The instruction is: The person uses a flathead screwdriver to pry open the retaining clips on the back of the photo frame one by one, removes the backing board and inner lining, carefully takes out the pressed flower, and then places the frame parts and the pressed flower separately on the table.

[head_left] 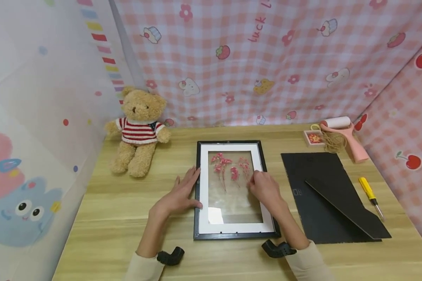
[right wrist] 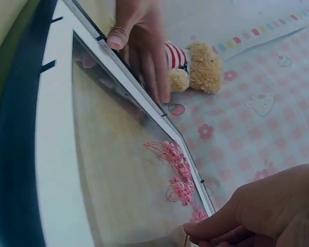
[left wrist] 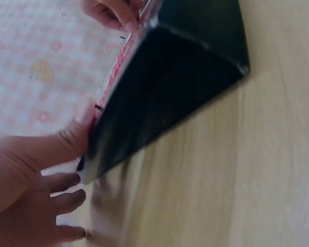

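Right hand (head_left: 266,188) pinching its stem, the rightmost pink sprig (head_left: 244,166) lies just up and left of it, right of centre in the head view, long axis near vertical inside the frame (head_left: 237,236), whose left edge the farther left hand (head_left: 180,195), fingers extended, touches.

Pink checked backdrop (head_left: 267,64), wooden table (head_left: 123,210)

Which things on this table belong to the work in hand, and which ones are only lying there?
In the job:
black picture frame, left hand on its edge
white mat
pink dried flowers, one pinched by the right hand
black backing board, probably

Apparently just lying about:
teddy bear
pink-handled lint roller
twine
small box
yellow-handled screwdriver, though perhaps useful later
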`<move>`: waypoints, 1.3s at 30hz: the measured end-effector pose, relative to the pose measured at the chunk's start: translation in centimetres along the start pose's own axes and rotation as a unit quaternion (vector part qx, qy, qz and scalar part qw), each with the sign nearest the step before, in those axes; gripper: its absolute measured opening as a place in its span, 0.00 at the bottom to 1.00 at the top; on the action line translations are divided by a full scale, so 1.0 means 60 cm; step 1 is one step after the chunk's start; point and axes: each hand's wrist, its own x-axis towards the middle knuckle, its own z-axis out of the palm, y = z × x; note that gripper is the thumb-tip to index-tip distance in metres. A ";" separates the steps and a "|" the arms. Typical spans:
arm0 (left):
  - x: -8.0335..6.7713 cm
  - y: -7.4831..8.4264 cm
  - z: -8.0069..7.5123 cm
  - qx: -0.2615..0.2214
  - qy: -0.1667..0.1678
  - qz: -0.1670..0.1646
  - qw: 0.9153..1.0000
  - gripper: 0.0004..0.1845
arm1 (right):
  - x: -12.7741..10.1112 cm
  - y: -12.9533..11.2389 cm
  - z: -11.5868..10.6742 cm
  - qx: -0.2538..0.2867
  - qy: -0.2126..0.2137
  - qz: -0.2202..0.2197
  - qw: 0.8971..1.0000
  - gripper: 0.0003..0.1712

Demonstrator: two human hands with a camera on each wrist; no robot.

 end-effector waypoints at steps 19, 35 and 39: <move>0.016 -0.059 0.004 -0.071 -0.016 0.002 0.997 0.71 | -0.012 -0.009 -0.106 0.182 -0.110 0.034 0.976 0.09; 0.002 -0.044 -0.003 -0.083 -0.022 0.012 0.996 0.69 | 0.140 0.190 -0.222 0.131 -0.100 0.032 0.986 0.19; 0.004 -0.046 -0.001 -0.085 -0.024 0.012 0.996 0.69 | 0.188 0.258 -0.221 0.079 -0.094 0.015 0.992 0.24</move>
